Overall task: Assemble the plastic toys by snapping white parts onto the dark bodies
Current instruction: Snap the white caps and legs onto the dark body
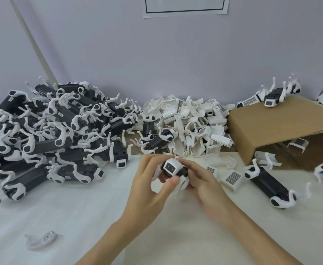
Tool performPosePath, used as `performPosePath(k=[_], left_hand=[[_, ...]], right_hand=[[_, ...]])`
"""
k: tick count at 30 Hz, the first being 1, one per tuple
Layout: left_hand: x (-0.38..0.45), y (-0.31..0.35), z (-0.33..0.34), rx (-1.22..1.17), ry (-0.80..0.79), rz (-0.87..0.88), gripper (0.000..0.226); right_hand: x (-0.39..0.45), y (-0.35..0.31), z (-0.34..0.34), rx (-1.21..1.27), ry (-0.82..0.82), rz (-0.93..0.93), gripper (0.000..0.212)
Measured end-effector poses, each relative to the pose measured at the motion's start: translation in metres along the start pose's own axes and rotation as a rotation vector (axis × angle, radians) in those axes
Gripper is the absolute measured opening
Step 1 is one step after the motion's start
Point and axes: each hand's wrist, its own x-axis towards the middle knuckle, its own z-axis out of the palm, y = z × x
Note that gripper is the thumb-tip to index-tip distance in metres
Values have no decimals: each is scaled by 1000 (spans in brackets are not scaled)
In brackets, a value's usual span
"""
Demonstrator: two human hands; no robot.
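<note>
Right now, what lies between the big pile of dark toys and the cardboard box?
In the head view, a heap of loose white parts lies between the toy pile and the box.

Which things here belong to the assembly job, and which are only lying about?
Job: toy held in left hand and right hand; pile of white parts; heap of dark bodies.
Lying about: cardboard box; paper on wall; lone white piece.
</note>
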Motion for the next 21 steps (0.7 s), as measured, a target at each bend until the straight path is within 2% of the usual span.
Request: performPosePath(k=[2,5,9,12,15,17,19,21], left_hand=[[0,1,0,-32,-22,-29,26],[3,-1,-5,-57,-3,-85,33],[2,-4,-6,7,-12,-195,32],[4,-10,-5,52,50,-302,46],[12,-24,-14,-139,141,-509,32],[15,-36,-21,-261,144,-609,25],[15,-44,-24,-329,127,-642,35],[14,-48,-25,-378,109,-618,50]], right_hand=[[1,-2,-3,13,24,-6,41],[1,-5,-4,-41,79,-27,36],[0,-4,2,-201,207,-165,23],[-5,-5,7,-348,204,-271,18],[-9,-10,5,-455,127,-308,23],[-9,-13,-4,-659,154,-389,26],[-7,-15,-16,-951,235,-509,32],[-3,-19,-30,-1146,287,-532,39]])
